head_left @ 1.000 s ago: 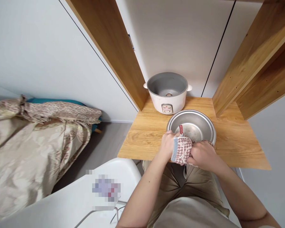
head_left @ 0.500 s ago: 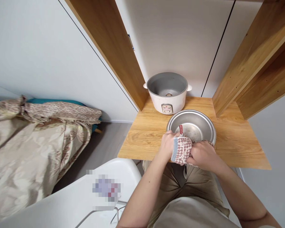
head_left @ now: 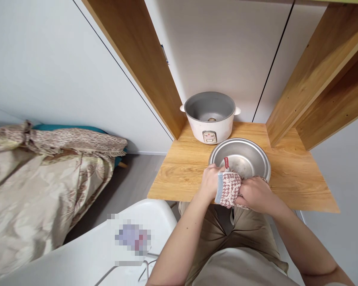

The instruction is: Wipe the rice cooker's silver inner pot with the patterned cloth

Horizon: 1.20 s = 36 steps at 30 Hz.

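Observation:
My left hand [head_left: 210, 180] is closed on a bunched cloth [head_left: 230, 186] with a pink-and-white pattern, a pale blue edge and a small red tag. My right hand [head_left: 255, 193], fingers curled, grips the other end of that cloth. Both hands are over the near rim of a round, shiny metal bowl [head_left: 256, 159], which shows no contents. Just behind the bowl stands a white rice cooker body [head_left: 193, 126], lidless, its grey inside and round centre piece visible. My fingertips are partly hidden by the cloth.
Bowl and cooker stand on a wooden shelf board [head_left: 179, 169] between wooden uprights [head_left: 155, 79]. At lower left is a white chair [head_left: 86, 248] with a blurred-out patch on it. A bed [head_left: 47, 190] with a patterned cover lies farther left.
Hardly anything differs. Both hands keep their hold on the cloth over the bowl's rim, and the view has shifted very slightly.

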Each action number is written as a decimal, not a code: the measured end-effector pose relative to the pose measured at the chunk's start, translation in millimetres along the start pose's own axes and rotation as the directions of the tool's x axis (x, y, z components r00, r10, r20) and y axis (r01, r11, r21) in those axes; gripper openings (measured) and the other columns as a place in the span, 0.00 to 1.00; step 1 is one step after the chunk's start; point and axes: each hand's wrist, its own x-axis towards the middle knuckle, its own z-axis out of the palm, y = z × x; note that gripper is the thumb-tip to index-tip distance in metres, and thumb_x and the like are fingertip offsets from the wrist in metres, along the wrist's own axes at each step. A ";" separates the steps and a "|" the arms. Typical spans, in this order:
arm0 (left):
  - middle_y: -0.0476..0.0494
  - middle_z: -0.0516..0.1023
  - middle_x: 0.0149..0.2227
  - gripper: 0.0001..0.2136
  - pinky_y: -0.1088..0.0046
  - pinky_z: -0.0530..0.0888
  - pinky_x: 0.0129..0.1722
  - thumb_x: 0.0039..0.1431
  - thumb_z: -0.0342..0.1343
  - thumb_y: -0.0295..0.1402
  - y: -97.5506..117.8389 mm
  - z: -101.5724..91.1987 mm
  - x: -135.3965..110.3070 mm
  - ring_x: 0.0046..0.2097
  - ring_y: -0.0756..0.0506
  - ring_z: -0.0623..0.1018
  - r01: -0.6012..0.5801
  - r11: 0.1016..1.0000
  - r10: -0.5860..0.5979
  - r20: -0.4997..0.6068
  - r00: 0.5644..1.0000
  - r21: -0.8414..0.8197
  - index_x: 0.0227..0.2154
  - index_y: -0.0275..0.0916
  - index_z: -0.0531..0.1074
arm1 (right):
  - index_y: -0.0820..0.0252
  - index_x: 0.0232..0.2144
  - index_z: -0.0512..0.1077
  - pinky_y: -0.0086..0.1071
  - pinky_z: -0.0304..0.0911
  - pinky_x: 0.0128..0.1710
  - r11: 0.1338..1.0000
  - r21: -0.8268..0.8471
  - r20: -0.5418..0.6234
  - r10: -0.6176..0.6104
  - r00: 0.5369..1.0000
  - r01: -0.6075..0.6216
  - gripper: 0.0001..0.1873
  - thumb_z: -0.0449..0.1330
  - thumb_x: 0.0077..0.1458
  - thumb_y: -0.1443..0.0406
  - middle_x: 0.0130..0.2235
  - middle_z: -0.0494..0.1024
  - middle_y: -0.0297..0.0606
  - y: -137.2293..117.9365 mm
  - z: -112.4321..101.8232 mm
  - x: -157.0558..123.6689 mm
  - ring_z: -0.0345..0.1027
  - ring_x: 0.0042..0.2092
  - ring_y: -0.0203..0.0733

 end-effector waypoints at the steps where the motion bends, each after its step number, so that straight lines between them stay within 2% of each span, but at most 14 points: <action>1: 0.50 0.70 0.18 0.08 0.70 0.60 0.31 0.57 0.51 0.34 0.1 -0.4 -0.1 0.23 0.49 0.64 -0.002 1.000 0.002 0.000 1.000 0.001 0.27 0.40 0.73 | 0.58 0.32 0.76 0.32 0.57 0.34 1.000 0.000 0.011 -0.002 1.000 0.002 0.18 0.54 0.58 0.52 0.34 0.80 0.41 0.4 -0.8 0.0 0.73 0.35 0.43; 12: 0.49 0.73 0.19 0.08 0.70 0.61 0.31 0.56 0.50 0.34 1.8 -2.7 0.4 0.23 0.49 0.67 -0.028 0.999 0.028 0.003 1.000 0.032 0.24 0.40 0.70 | 0.58 0.32 0.76 0.32 0.56 0.32 0.999 -0.024 0.003 -0.046 0.999 0.046 0.19 0.53 0.59 0.52 0.35 0.80 0.40 5.4 0.5 -1.2 0.73 0.35 0.44; 18: 0.49 0.73 0.20 0.06 0.70 0.61 0.32 0.55 0.51 0.33 1.6 -2.4 -1.7 0.24 0.49 0.68 -0.052 0.999 0.052 -0.054 0.997 -0.001 0.26 0.39 0.70 | 0.59 0.31 0.76 0.32 0.55 0.32 0.998 -0.035 0.009 -0.058 0.998 0.058 0.19 0.53 0.59 0.52 0.33 0.80 0.40 8.4 -0.1 -2.1 0.73 0.34 0.43; 24: 0.49 0.72 0.19 0.10 0.70 0.60 0.30 0.59 0.49 0.32 2.8 -2.2 -1.7 0.23 0.49 0.66 -0.033 0.999 0.032 -0.041 0.999 -0.007 0.24 0.39 0.71 | 0.59 0.32 0.77 0.32 0.57 0.34 0.999 -0.036 0.022 0.000 1.000 0.001 0.20 0.53 0.58 0.52 0.33 0.80 0.43 1.9 -0.2 -0.2 0.73 0.35 0.44; 28: 0.50 0.70 0.17 0.12 0.70 0.59 0.28 0.61 0.46 0.32 0.0 2.3 -2.8 0.22 0.48 0.63 -0.027 1.000 0.026 -0.083 0.996 -0.011 0.28 0.39 0.74 | 0.59 0.31 0.77 0.32 0.57 0.34 0.999 -0.025 0.007 0.021 1.000 -0.020 0.19 0.53 0.58 0.52 0.33 0.80 0.43 -5.7 -1.1 2.8 0.73 0.34 0.44; 36: 0.50 0.68 0.16 0.12 0.70 0.59 0.28 0.61 0.47 0.34 -2.6 3.7 -0.9 0.20 0.49 0.60 -0.022 1.000 0.022 -0.037 0.999 0.003 0.29 0.39 0.75 | 0.58 0.31 0.77 0.32 0.58 0.35 0.999 -0.018 0.026 0.045 0.999 -0.044 0.20 0.51 0.59 0.53 0.32 0.80 0.43 -12.1 -2.6 4.0 0.72 0.33 0.44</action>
